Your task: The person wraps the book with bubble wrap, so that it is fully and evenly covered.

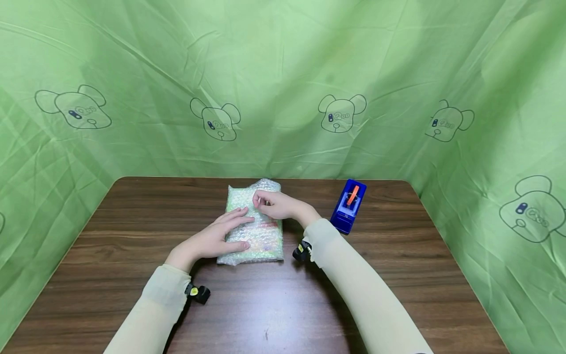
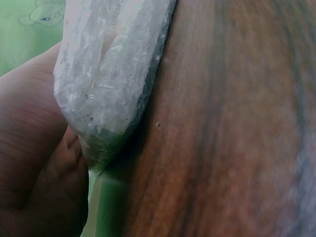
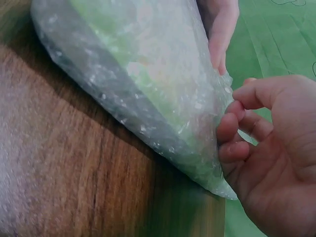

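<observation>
A flat package in bubble wrap (image 1: 261,248) lies on the table, with green and coloured patches showing through the clear film. My left hand (image 1: 216,236) rests on its left side, fingers spread and fairly straight. Over the upper right part, my right hand (image 1: 276,204) has its fingers curled, thumb and fingertips together at the wrap. From the right wrist view, those fingertips (image 3: 234,111) meet the bubble wrap (image 3: 148,74) along its far edge, a bit of clear film showing between them. The left wrist view shows the folded wrap end (image 2: 108,94) beside the left hand (image 2: 34,128).
A blue tape dispenser (image 1: 349,206) with an orange part stands at the back right, close to my right forearm. The brown wooden table (image 1: 110,236) ends at a green curtain (image 1: 283,59) printed with bear faces. Small black cameras sit on both wrists.
</observation>
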